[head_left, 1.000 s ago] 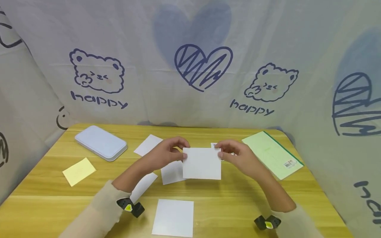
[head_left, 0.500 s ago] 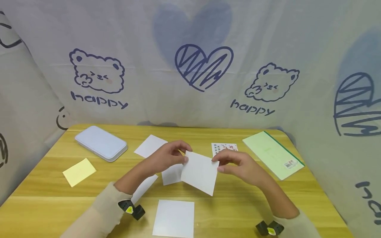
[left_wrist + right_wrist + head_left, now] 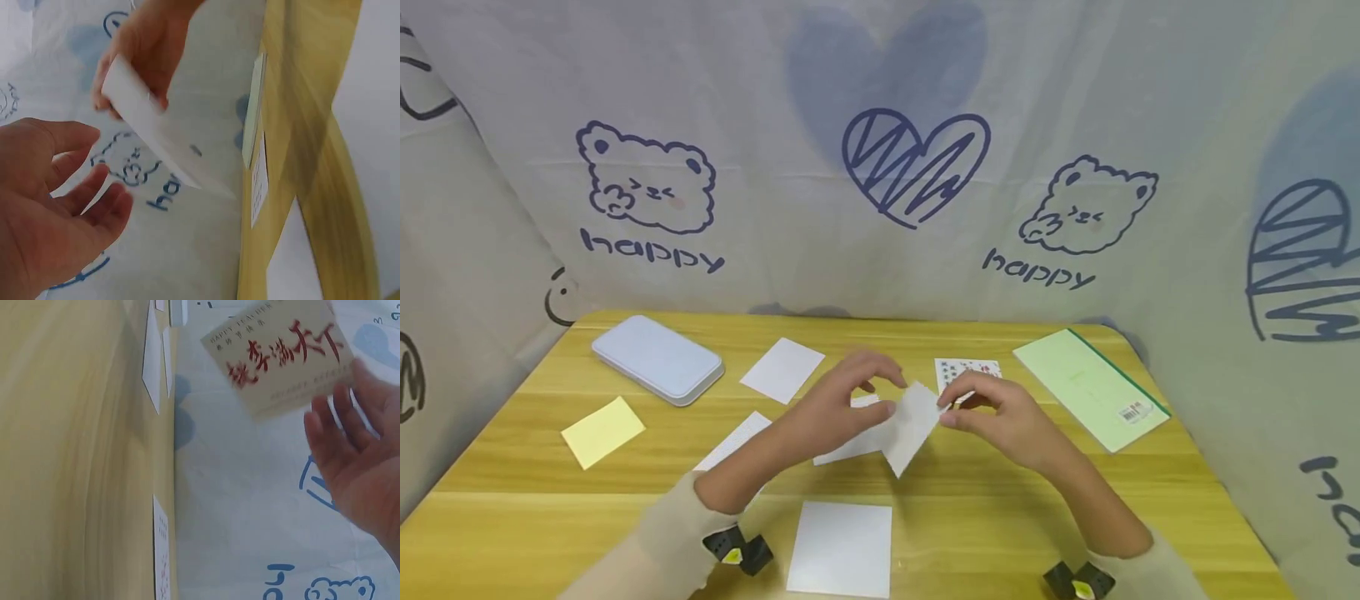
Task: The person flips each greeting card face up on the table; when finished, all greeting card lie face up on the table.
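Observation:
My right hand point(image 3: 1007, 421) pinches a greeting card point(image 3: 913, 427) by one edge above the table. The card's white side faces the head view, tilted with a corner down. Its other side, seen in the right wrist view, is a cream card face point(image 3: 281, 359) with red Chinese characters and small "HAPPY TEACHER" print. My left hand point(image 3: 59, 200) is beside the card with thumb and fingers spread apart, a gap showing between them and the card. Beneath the hands lies another white card point(image 3: 850, 433), partly hidden by the left hand.
More white cards lie around: a near card point(image 3: 841, 550), a back card point(image 3: 782, 369) and one under the left forearm. A printed card point(image 3: 967, 370) and green notebook point(image 3: 1086, 392) lie right; a pale blue case point(image 3: 657, 357) and yellow paper point(image 3: 602, 432) lie left. Printed cloth hangs behind.
Both hands held the card by its sides, facing the head view squarely. It has since turned and tilted, and my left hand has let go while the right keeps its pinch.

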`<state>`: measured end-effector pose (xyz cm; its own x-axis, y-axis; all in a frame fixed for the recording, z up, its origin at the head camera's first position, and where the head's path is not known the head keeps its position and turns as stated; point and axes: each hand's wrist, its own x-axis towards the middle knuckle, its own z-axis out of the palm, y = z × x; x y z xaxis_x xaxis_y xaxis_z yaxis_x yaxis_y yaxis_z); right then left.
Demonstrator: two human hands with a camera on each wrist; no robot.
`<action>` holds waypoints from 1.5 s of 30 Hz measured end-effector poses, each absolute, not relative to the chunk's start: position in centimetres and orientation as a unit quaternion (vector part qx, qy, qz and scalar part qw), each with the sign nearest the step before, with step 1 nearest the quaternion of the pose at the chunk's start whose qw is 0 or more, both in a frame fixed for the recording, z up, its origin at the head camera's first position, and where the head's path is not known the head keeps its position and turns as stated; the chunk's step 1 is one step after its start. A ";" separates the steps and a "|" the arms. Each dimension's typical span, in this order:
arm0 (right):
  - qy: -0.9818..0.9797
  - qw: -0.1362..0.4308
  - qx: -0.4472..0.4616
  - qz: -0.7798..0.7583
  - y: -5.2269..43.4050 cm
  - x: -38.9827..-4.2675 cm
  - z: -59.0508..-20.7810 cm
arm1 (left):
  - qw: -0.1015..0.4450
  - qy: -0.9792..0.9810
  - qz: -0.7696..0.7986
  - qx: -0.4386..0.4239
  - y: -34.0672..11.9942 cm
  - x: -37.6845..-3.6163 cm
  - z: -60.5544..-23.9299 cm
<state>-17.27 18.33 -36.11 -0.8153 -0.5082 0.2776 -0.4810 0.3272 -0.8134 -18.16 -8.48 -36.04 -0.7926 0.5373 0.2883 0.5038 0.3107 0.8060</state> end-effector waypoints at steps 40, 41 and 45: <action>0.746 -0.093 -0.103 -0.651 16.8 -16.7 -36.2 | 0.057 0.719 0.659 0.215 -8.4 -18.2 -36.0; 0.737 -0.097 -0.097 -0.662 16.7 -16.8 -36.2 | 0.063 0.716 0.662 0.213 -8.5 -18.3 -36.1; 0.713 -0.104 -0.088 -0.688 16.7 -17.0 -36.2 | 0.073 0.723 0.653 0.214 -8.7 -18.7 -36.3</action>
<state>-17.01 16.72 -36.18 -0.9628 0.0185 0.2695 -0.2686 0.0376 -0.9625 -18.69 -8.70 -36.31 -0.8981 0.4046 0.1726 0.2132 0.0572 0.9753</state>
